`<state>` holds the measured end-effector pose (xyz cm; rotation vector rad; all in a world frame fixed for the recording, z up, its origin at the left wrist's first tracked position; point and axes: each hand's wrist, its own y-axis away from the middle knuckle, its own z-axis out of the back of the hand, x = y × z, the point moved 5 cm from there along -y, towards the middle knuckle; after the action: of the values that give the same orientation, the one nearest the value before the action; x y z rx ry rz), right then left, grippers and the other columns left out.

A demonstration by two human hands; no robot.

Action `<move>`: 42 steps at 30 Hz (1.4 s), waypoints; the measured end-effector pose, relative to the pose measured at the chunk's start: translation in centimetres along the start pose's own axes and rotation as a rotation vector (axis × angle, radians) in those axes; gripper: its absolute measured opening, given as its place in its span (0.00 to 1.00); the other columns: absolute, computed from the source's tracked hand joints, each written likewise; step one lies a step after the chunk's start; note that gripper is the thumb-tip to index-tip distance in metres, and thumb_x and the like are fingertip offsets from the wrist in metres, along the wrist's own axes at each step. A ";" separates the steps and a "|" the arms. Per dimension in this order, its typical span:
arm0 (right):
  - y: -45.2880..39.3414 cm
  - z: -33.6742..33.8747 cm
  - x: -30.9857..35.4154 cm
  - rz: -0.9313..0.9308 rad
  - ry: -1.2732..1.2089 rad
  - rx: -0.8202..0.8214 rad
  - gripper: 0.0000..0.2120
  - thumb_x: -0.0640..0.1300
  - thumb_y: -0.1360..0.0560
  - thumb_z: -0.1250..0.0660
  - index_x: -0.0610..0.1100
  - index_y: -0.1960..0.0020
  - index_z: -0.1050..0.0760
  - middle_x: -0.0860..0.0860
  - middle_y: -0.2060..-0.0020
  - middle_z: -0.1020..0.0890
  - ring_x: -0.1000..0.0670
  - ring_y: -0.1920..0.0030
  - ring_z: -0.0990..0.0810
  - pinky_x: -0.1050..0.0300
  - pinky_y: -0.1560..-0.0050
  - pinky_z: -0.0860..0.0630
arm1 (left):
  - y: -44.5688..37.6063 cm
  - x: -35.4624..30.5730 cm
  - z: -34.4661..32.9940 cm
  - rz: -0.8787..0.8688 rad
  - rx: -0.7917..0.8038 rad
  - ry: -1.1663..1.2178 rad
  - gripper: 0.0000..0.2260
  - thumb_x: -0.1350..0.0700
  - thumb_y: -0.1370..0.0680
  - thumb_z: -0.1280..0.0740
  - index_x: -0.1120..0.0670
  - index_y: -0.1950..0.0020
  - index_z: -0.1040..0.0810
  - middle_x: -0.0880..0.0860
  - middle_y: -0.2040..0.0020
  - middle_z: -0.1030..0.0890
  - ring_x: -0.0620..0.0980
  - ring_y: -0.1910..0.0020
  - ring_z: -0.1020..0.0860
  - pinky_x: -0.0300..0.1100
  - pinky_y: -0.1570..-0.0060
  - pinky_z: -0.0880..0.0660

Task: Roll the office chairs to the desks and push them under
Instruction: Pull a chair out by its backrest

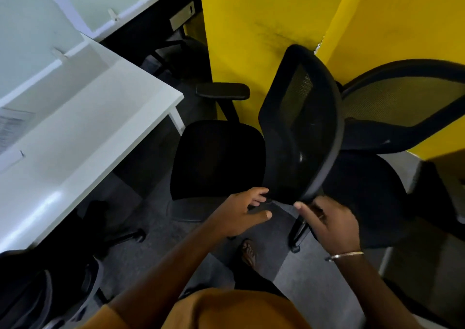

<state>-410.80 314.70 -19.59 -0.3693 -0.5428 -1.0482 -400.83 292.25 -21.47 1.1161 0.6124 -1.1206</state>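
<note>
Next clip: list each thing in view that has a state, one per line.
Near chair: out from the white desk, not pushed under.
Second chair: by the yellow wall, away from the desk.
Left hand: at the near chair's backrest edge, grip unclear.
Right hand: fingers loose, holding nothing.

- This is an office with rows of workstations.
- A white table (83, 137) runs along the left, split from the next one by a pale partition panel (27, 34).
- Black mesh-back office chairs (302, 127) on castors stand near the table's far right corner; another chair (402, 107) stands just beside.
- Grey carpet floor (289, 273) lies underfoot, and a yellow wall (251, 26) rises behind the chairs.
</note>
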 end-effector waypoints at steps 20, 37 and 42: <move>-5.2 2.3 4.0 0.613 0.347 0.166 0.21 0.50 0.33 0.21 0.50 0.40 0.16 0.51 0.46 0.16 0.46 0.41 0.20 0.44 0.27 0.35 | 3.8 -4.4 -1.9 -0.083 -0.233 -0.774 0.18 0.45 0.20 0.32 0.47 0.34 0.33 0.51 0.42 0.21 0.56 0.48 0.18 0.50 0.54 0.23; 3.4 -5.8 15.1 0.578 0.460 0.249 0.31 0.54 0.33 0.26 0.55 0.30 0.25 0.55 0.40 0.20 0.47 0.41 0.21 0.48 0.43 0.30 | 15.7 4.2 13.1 0.159 -0.198 -0.970 0.17 0.36 0.27 0.29 0.42 0.51 0.34 0.46 0.54 0.23 0.52 0.55 0.21 0.49 0.53 0.26; -2.1 -0.9 9.8 0.505 0.566 0.329 0.31 0.51 0.37 0.23 0.53 0.33 0.21 0.52 0.39 0.16 0.45 0.38 0.19 0.46 0.38 0.30 | 15.9 5.2 13.1 0.173 -0.350 -0.910 0.14 0.44 0.29 0.28 0.44 0.54 0.32 0.46 0.56 0.22 0.54 0.55 0.19 0.47 0.57 0.23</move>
<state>-408.67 306.28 -14.54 0.0899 -0.0905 -0.5202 -386.01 278.47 -14.94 0.2753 -0.0181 -1.1715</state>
